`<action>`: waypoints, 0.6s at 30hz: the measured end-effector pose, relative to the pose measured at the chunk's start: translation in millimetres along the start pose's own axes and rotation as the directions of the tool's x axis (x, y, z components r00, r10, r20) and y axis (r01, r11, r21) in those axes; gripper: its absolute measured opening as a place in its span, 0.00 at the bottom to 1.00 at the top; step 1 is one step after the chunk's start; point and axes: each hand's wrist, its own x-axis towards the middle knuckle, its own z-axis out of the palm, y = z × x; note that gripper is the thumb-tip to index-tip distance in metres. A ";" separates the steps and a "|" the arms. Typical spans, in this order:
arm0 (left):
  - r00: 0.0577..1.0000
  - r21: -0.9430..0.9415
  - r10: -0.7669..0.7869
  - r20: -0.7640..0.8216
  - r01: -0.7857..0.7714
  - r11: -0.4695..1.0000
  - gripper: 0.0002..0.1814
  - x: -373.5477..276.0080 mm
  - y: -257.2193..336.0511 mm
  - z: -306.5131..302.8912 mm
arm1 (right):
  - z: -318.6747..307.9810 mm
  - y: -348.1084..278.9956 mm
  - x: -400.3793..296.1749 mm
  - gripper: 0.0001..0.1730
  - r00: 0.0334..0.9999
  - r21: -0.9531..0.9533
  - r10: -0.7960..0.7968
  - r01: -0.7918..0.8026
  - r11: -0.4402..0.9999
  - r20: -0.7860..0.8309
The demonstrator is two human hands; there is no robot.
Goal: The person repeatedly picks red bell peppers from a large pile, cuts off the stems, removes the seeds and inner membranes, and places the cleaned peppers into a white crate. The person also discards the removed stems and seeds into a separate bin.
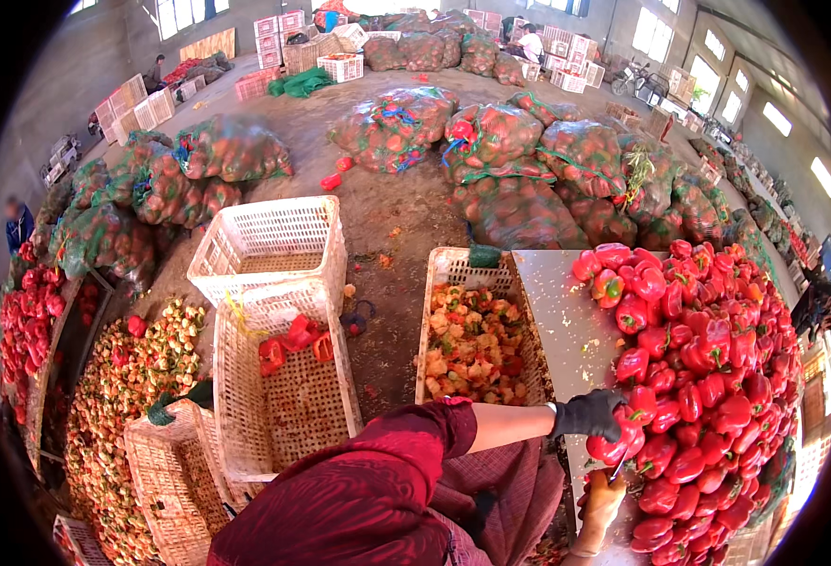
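Note:
My left hand (589, 415), in a black glove, grips a red bell pepper (608, 447) at the near edge of a large pepper heap. Just below it, my right hand (603, 499), in a pale glove, is closed on a small knife (618, 468), whose blade points up at that pepper. Red bell peppers (712, 339) are piled on a pale metal tabletop (564, 318). Beside the table, a plastic crate (424, 339) holds pepper cores and stem ends (472, 339).
A crate (284, 467) with a few red pepper pieces (295, 343) stands left, against another crate (267, 205). A tilted crate (150, 481) lies by a heap of cores (129, 382). Filled mesh sacks (514, 212) stand beyond; several people are far off.

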 end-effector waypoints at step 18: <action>0.969 -0.612 0.033 0.244 0.127 0.781 0.32 3.7 -17.8 0.2 | -5.8 -53.5 4.6 0.24 0.998 0.576 0.025 -0.056 0.816 0.061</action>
